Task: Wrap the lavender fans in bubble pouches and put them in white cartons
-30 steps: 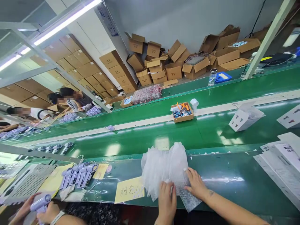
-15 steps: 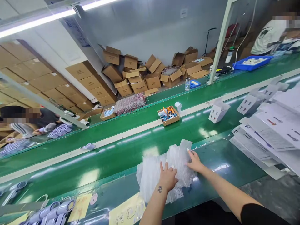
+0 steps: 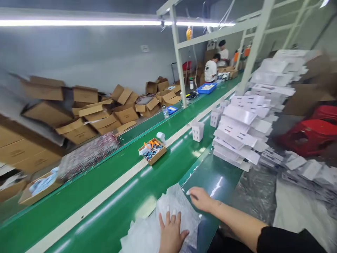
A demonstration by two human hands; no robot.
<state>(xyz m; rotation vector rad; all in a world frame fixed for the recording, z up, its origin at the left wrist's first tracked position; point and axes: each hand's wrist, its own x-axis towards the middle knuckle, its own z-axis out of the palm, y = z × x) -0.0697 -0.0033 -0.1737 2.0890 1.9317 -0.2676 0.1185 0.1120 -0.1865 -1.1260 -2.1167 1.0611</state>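
Note:
A fanned pile of translucent white bubble-wrap sheets point(image 3: 147, 233) lies at the bottom of the view, over the near edge of the green belt and bench. Flat on top of it rests my left hand point(image 3: 172, 232), its fingers spread. My right hand point(image 3: 200, 199) is just right of the pile's upper corner, apart from it, over the dark green bench top point(image 3: 218, 175). Its fingers are curled in and I see nothing in them.
Stacks of white printed boxes point(image 3: 237, 133) stand on the bench to the right. On the belt are a small carton of blue and orange parts point(image 3: 155, 158) and an upright white box point(image 3: 197, 131). Brown cartons point(image 3: 126, 112) line the wall. Two people point(image 3: 211, 70) work far back.
The view has swung right, bringing the box stacks into sight. My right hand has come off the sheets and its fingers have curled. My left hand stays spread on the pile.

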